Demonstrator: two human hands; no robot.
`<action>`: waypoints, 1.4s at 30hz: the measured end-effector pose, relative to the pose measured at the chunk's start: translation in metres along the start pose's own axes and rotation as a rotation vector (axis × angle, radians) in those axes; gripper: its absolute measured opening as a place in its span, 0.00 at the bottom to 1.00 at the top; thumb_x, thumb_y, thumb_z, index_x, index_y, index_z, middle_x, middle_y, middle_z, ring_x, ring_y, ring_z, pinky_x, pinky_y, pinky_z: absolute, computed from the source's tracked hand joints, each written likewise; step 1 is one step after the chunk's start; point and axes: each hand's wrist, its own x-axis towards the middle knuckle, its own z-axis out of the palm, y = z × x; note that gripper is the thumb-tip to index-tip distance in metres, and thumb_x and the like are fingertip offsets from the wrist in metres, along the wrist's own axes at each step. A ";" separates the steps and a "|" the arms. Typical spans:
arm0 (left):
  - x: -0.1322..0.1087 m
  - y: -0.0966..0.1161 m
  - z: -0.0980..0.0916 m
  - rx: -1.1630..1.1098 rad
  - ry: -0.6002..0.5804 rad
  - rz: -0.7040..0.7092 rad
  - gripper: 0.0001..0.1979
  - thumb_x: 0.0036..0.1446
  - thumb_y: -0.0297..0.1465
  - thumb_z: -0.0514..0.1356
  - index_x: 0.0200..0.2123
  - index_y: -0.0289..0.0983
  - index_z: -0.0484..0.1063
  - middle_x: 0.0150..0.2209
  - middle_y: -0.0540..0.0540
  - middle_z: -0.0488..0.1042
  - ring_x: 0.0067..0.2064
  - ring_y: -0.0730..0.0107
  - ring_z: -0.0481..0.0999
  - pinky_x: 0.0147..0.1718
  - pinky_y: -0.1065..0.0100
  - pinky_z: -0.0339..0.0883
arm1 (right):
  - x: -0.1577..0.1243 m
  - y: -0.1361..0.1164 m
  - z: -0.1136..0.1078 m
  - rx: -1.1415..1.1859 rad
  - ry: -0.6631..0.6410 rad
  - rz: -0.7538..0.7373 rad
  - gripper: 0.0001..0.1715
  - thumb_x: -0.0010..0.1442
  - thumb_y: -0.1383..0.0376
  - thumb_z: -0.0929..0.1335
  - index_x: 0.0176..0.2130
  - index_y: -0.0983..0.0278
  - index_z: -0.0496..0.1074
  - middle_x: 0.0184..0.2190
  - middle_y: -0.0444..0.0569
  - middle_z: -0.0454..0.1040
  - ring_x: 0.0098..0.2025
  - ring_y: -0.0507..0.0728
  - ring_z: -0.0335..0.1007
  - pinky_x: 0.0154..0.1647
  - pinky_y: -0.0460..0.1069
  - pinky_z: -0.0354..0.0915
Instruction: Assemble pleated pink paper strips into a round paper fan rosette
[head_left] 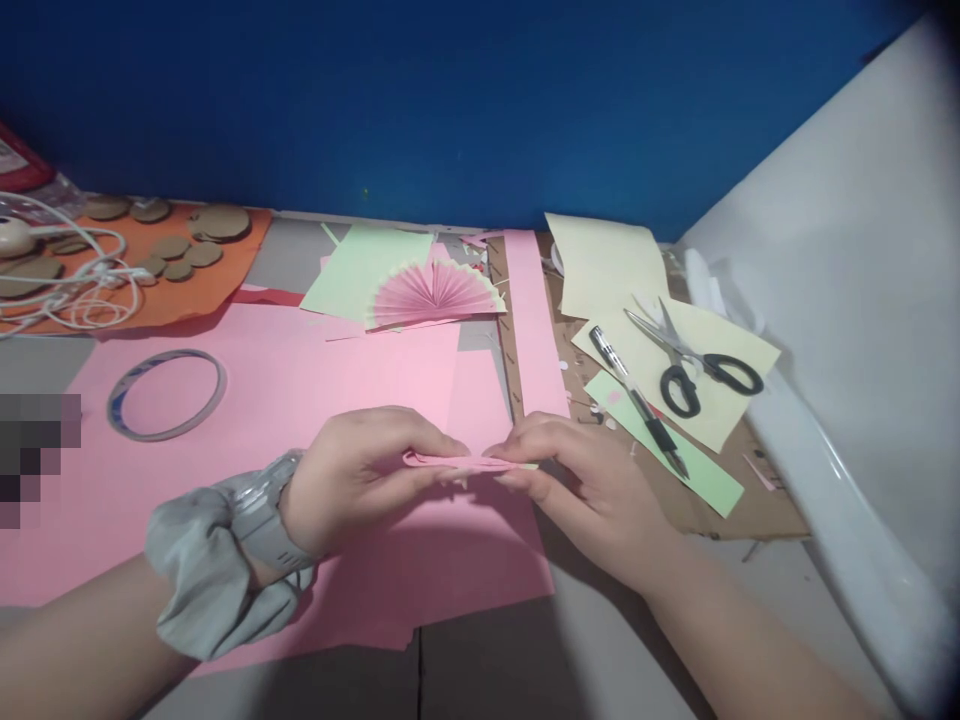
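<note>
Between my two hands is a narrow folded strip of pink paper [480, 463], seen nearly edge-on, with a pale green bit at its right end. My left hand [367, 465], with a grey watch and scrunchie at the wrist, pinches its left part between thumb and fingers. The right part is pinched the same way by my right hand [581, 485]. Both hands hover over large pink sheets [315, 370]. Beyond them stands or lies a pleated pink paper fan [435, 296] with a pale green edge.
At right, scissors [686, 365], a pen [641, 405] and pale paper sheets [615, 270] lie on cardboard [750, 500], beside a long pink strip [536, 320]. A tape roll [166, 395] rests at left. Cardboard discs [219, 223] and white cables [97, 275] lie on orange paper [244, 250].
</note>
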 end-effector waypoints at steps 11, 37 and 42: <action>0.003 0.001 0.002 -0.305 -0.034 -0.210 0.05 0.54 0.30 0.60 0.31 0.34 0.73 0.27 0.47 0.78 0.28 0.71 0.77 0.27 0.71 0.71 | -0.001 0.004 -0.001 -0.053 0.020 -0.092 0.09 0.58 0.71 0.65 0.40 0.59 0.69 0.32 0.44 0.71 0.35 0.51 0.68 0.36 0.47 0.64; 0.008 -0.007 -0.003 0.390 -0.100 0.021 0.09 0.57 0.33 0.54 0.28 0.35 0.67 0.28 0.46 0.67 0.32 0.68 0.64 0.33 0.65 0.60 | 0.006 0.017 -0.004 -0.139 0.066 -0.033 0.06 0.60 0.69 0.64 0.38 0.61 0.69 0.32 0.45 0.72 0.36 0.53 0.67 0.37 0.48 0.63; 0.010 -0.009 -0.007 0.119 -0.042 -0.099 0.06 0.58 0.32 0.55 0.32 0.35 0.69 0.29 0.47 0.69 0.31 0.72 0.67 0.32 0.69 0.62 | 0.004 0.014 -0.005 -0.185 0.117 -0.064 0.09 0.59 0.70 0.66 0.41 0.60 0.68 0.34 0.44 0.72 0.38 0.52 0.67 0.39 0.48 0.63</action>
